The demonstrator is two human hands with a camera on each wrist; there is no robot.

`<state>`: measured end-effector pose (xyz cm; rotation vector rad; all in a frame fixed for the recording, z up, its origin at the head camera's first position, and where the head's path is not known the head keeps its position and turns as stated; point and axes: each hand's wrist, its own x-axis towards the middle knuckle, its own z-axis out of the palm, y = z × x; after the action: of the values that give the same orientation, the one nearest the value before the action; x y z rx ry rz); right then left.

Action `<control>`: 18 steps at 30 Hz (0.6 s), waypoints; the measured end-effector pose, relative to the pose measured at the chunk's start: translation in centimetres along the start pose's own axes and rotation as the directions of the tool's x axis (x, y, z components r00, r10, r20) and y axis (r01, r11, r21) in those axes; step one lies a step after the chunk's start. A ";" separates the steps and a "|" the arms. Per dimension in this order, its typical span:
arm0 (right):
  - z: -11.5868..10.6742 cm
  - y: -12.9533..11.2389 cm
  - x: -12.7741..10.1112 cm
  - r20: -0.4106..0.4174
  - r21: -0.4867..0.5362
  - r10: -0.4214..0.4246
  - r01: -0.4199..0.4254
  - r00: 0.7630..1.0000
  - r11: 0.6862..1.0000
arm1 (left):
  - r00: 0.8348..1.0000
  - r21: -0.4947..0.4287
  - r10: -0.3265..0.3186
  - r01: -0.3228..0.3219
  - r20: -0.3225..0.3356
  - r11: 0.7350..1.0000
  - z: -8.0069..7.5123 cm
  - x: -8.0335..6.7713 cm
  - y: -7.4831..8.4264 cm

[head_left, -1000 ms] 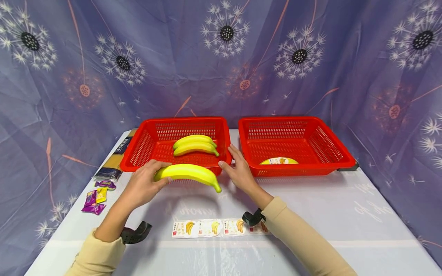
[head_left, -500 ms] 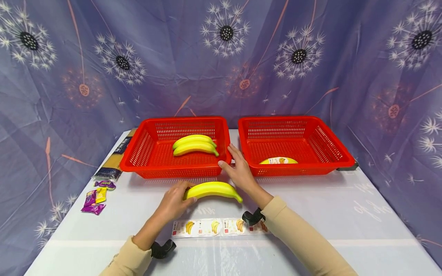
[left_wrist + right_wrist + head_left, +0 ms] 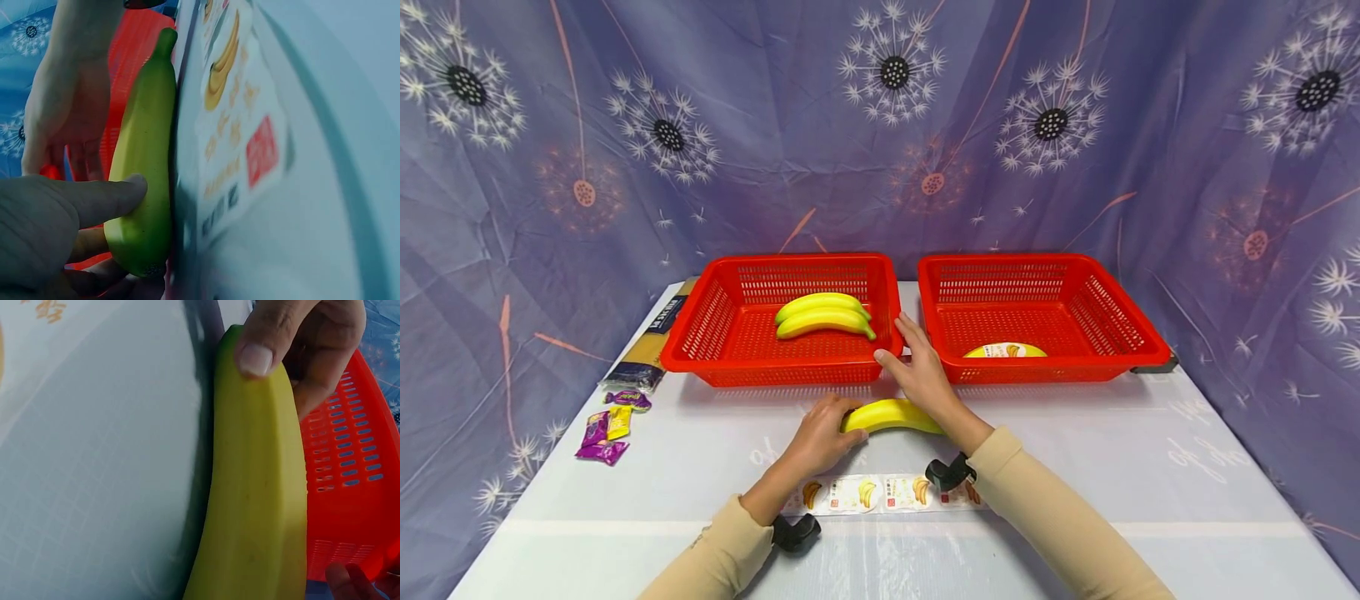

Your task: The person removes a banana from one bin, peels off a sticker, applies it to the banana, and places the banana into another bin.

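Fingers of the left hand (image 3: 817, 440) curl round a banana (image 3: 891, 414), steadying it on the surface (image 3: 1075, 467), while the right hand (image 3: 922, 377) rests relaxed against the left red basket (image 3: 715, 321).

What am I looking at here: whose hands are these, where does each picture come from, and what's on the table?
No machine: a person's two bare hands. The wide picture comes from a camera on the head; the two close-ups come from cameras on the wrists. The left hand grips a banana lying on the table. The right hand rests at the corner of the left red basket, which holds two bananas. The right red basket holds a labelled banana. A strip of banana stickers lies nearest; candy wrappers lie at the left.
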<state>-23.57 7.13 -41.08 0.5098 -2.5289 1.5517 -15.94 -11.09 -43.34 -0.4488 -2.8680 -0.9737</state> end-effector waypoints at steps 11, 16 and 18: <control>0.1 0.0 0.0 -0.004 0.000 0.017 -0.017 1.000 1.000 | 1.000 -0.017 -0.003 0.003 -0.003 1.000 0.9 0.3 0.5; -0.2 -0.4 -0.5 0.002 -0.007 0.019 -0.019 1.000 1.000 | 0.999 0.007 0.019 -0.019 -0.031 1.000 0.4 -0.1 0.8; -0.5 -0.5 -1.0 0.011 -0.005 0.006 -0.006 1.000 1.000 | 0.998 0.026 0.033 -0.032 -0.053 0.999 0.0 -0.3 1.1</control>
<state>-22.48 7.60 -40.68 0.5121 -2.5443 1.5489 -15.35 -10.33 -42.79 -0.4582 -2.8132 -0.9289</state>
